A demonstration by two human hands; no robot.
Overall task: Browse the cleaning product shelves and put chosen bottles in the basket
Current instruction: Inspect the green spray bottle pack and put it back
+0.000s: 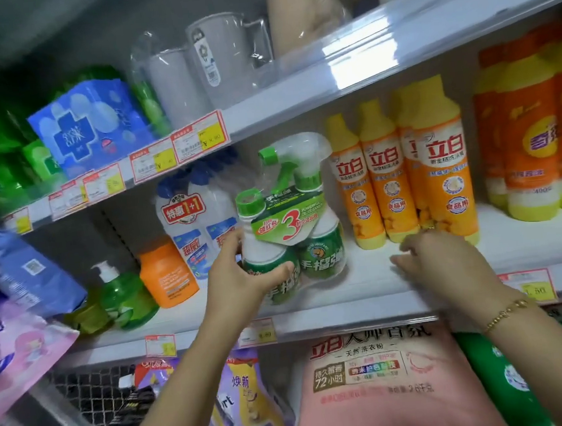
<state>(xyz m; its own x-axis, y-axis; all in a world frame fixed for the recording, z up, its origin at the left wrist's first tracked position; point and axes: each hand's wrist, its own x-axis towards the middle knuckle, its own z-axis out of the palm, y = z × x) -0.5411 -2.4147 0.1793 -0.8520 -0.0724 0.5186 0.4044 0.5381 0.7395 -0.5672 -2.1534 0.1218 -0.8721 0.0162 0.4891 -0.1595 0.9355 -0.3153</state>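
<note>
Head view, entry: I am watching the left hand (241, 278) gripping the green twin-pack (313, 244) on the middle shelf (366, 294), the right hand (438, 259) resting slack by the yellow bottles (440, 170), and am judging a one-sided pull risks tipping it into them.

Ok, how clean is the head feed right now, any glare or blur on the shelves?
Head view: strong glare on the upper shelf edge; left side smeared by blur, the blue pack soft; the wide-angle lens bows the shelves; centre fairly sharp, the green twin-pack gripped by the left hand legible; right hand slightly blurred at the fingertips.
</note>
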